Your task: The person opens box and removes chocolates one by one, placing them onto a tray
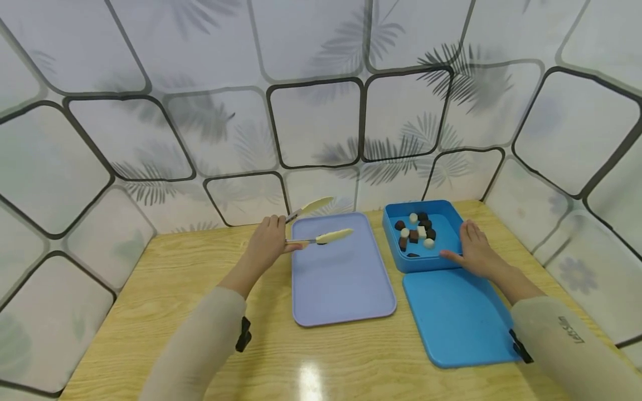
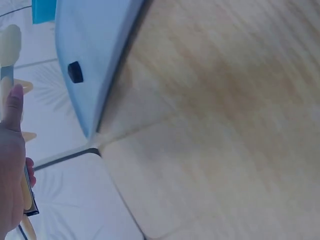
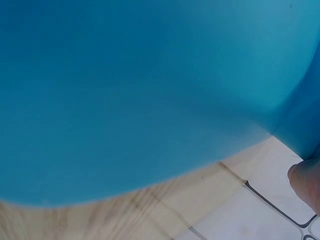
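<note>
Currently, your left hand (image 1: 268,240) grips the tongs (image 1: 328,237), whose 2 pale tips (image 1: 318,205) stand apart above the far end of the lilac tray (image 1: 346,289) on the worktop (image 1: 266,345); 1 dark piece (image 2: 75,72) lies on that tray; your right hand (image 1: 477,254), fingers extended, rests on the right edge of the blue box (image 1: 426,265), apparently steadying it; brown and white pieces (image 1: 413,236) lie inside; the step looks like shifting pieces from box to tray; next, you would probably need to swing the tongs, tips spread, over the box and pinch another piece.
</note>
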Action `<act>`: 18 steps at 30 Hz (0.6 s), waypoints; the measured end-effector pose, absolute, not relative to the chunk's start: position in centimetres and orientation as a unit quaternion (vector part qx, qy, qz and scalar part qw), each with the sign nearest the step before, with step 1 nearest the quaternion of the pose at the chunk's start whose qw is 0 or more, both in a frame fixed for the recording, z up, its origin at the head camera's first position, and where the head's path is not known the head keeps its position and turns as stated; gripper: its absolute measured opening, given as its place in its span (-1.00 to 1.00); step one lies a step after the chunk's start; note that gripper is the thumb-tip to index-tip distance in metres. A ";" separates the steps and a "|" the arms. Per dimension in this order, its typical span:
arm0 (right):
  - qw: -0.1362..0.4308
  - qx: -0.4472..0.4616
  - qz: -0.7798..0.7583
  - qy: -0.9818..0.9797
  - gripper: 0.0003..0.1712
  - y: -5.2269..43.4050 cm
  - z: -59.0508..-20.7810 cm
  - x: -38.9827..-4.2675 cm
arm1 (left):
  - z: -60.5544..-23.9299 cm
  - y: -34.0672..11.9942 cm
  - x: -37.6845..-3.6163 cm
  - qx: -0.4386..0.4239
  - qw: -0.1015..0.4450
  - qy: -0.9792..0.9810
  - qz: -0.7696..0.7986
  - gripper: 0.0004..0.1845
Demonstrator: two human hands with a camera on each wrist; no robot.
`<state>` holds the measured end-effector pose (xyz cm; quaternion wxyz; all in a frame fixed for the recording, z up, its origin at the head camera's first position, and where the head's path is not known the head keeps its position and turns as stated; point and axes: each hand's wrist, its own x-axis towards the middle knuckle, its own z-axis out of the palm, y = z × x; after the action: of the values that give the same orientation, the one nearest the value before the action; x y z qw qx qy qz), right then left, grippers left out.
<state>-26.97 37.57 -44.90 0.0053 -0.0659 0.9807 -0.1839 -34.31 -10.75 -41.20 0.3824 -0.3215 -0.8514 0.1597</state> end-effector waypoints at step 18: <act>0.006 -0.066 -0.183 0.981 0.30 37.5 -44.8 -26.9 | -38.0 -4.8 -34.5 -0.335 0.410 -0.821 0.214 -0.03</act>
<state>-26.89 37.52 -44.82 0.0063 -0.0662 0.9809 -0.1828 -34.50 -4.79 -37.98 0.4101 -0.3352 -0.8208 0.2139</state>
